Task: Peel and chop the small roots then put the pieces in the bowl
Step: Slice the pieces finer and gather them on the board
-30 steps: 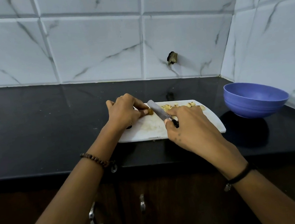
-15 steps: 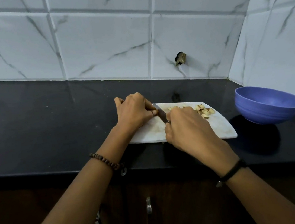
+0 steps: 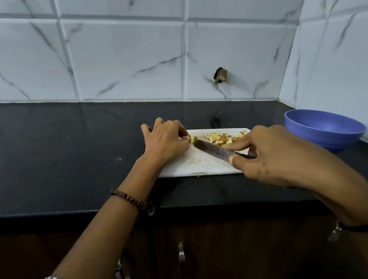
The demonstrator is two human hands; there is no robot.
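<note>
The blue bowl (image 3: 339,142) stands on the bench (image 3: 66,157) just right of the white cutting board (image 3: 195,164), which carries a pile of pale yellow chopped pieces (image 3: 222,138); the left hand (image 3: 165,141) pinches a small root stub (image 3: 192,139) on the board, and the right hand (image 3: 279,158) grips the knife (image 3: 214,150) beside it.

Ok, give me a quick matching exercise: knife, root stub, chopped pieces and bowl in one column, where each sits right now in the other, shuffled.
1 knife
2 root stub
3 chopped pieces
4 blue bowl

A pinched by the left hand
B on the counter, right of the cutting board
C held in the right hand
D heaped at the cutting board's far edge

Pairs: 1-C, 2-A, 3-D, 4-B
</note>
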